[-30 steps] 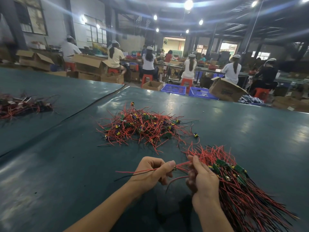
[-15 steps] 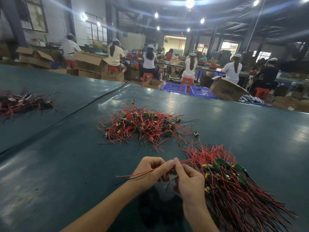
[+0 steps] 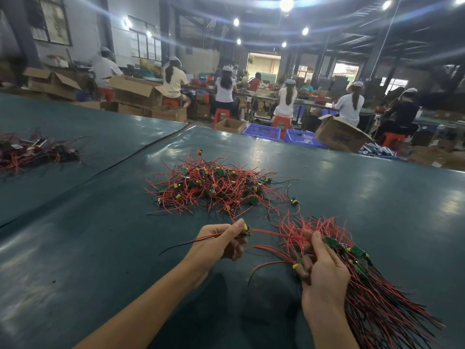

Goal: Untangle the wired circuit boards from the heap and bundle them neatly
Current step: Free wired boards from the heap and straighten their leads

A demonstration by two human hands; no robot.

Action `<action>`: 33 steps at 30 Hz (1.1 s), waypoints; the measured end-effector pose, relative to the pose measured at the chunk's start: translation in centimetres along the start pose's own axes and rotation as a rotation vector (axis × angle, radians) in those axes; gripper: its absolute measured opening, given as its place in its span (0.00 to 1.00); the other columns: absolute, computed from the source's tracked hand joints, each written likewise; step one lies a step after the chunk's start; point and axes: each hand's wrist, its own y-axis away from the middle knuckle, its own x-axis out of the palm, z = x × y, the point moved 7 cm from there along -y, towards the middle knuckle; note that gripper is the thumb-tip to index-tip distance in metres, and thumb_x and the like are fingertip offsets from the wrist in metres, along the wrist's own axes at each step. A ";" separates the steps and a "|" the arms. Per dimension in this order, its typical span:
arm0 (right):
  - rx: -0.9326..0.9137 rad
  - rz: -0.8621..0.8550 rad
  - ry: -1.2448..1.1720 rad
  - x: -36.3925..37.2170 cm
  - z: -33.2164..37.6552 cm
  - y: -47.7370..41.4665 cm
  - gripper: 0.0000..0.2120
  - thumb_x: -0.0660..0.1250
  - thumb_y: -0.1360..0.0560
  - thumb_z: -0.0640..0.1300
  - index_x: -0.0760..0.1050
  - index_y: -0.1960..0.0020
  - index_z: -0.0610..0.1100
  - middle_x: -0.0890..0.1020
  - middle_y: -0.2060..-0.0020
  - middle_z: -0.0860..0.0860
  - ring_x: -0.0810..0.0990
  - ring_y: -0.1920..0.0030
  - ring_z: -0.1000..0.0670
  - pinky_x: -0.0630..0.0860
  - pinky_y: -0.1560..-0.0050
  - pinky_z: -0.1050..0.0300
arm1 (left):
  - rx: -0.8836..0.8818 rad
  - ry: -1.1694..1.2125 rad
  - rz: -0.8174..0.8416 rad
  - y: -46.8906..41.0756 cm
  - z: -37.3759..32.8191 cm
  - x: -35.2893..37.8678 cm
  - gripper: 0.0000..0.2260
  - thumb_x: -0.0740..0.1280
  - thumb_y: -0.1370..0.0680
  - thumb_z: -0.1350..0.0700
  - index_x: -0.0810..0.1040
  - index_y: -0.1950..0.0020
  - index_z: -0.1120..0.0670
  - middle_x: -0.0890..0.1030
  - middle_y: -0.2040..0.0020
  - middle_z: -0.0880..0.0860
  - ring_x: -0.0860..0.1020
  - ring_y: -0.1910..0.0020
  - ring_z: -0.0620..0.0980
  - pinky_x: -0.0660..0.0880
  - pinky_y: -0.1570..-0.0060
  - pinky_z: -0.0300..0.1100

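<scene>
Two lots of small green circuit boards with thin red and black leads are at the dark teal, glossy table top (image 3: 100, 248).

Lot 1: tangled heap (image 3: 214, 187), mid-table, ahead of both hands and apart from them. Wires cross in all directions, and yellow and blue components show among the green boards. One loose piece (image 3: 294, 200) with a dark body and a yellow mark sits just beside the heap's right edge.

Lot 2: combed bundle (image 3: 372, 293), near right of the table. Leads run roughly parallel and fan toward the lower right corner. Boards are gathered at the upper end, and free red ends spray upward.

Right hand (image 3: 323, 273): fingers curled round the bundle at its board end, gripping it, with one digit raised along the wires.

Left hand (image 3: 219, 244): fingers curled, thumb and forefinger pinching a single board (image 3: 246, 229) with a yellow component. Its red and black leads trail out left of the fist, above the table. A red wire spans from that board to the bundle. Whether it belongs to the board or only crosses it cannot be told.

Far left, on the adjoining table: second pile (image 3: 37, 152) of red-wired parts, blurred.

Behind: open brown cardboard boxes (image 3: 339, 134), blue plastic crates (image 3: 261, 132), and seated workers (image 3: 286, 99) in white caps, backs to camera.
</scene>
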 end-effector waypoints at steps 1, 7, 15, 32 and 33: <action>-0.011 0.004 -0.003 0.1 0.0 0.1 0.12 0.65 0.21 0.43 0.83 0.59 0.42 0.74 0.71 0.53 0.61 0.77 0.57 0.57 0.79 0.65 | -0.020 0.029 -0.018 0.0 0.2 -0.2 0.16 0.71 0.33 0.42 0.83 0.65 0.55 0.80 0.67 0.55 0.77 0.71 0.48 0.74 0.69 0.38; -0.030 0.046 -0.092 0.5 0.6 0.3 0.12 0.65 0.21 0.43 0.83 0.60 0.42 0.75 0.70 0.52 0.62 0.77 0.57 0.57 0.78 0.65 | -0.033 0.069 -0.095 -0.2 0.4 -0.6 0.14 0.71 0.31 0.48 0.82 0.56 0.59 0.82 0.66 0.54 0.76 0.72 0.46 0.75 0.69 0.36; -0.034 0.150 -0.145 1.6 0.9 1.1 0.27 0.60 0.29 0.63 0.82 0.52 0.41 0.76 0.71 0.52 0.65 0.77 0.57 0.61 0.79 0.66 | -0.108 0.299 -0.182 -0.4 0.9 -1.5 0.07 0.64 0.22 0.53 0.78 0.51 0.56 0.84 0.60 0.55 0.78 0.71 0.48 0.74 0.71 0.37; 0.131 0.332 0.284 4.5 -4.3 3.1 0.10 0.71 0.34 0.51 0.86 0.62 0.45 0.85 0.64 0.39 0.83 0.63 0.43 0.81 0.56 0.47 | -0.371 0.053 0.294 1.2 3.0 2.5 0.11 0.66 0.23 0.44 0.85 0.55 0.48 0.80 0.64 0.47 0.77 0.66 0.43 0.73 0.62 0.38; 0.132 0.304 0.264 4.4 -4.2 3.0 0.09 0.72 0.33 0.50 0.86 0.62 0.45 0.85 0.63 0.39 0.83 0.63 0.42 0.81 0.55 0.46 | -0.383 0.075 0.277 1.1 3.1 2.4 0.12 0.67 0.24 0.43 0.85 0.55 0.48 0.80 0.64 0.48 0.77 0.66 0.44 0.74 0.63 0.38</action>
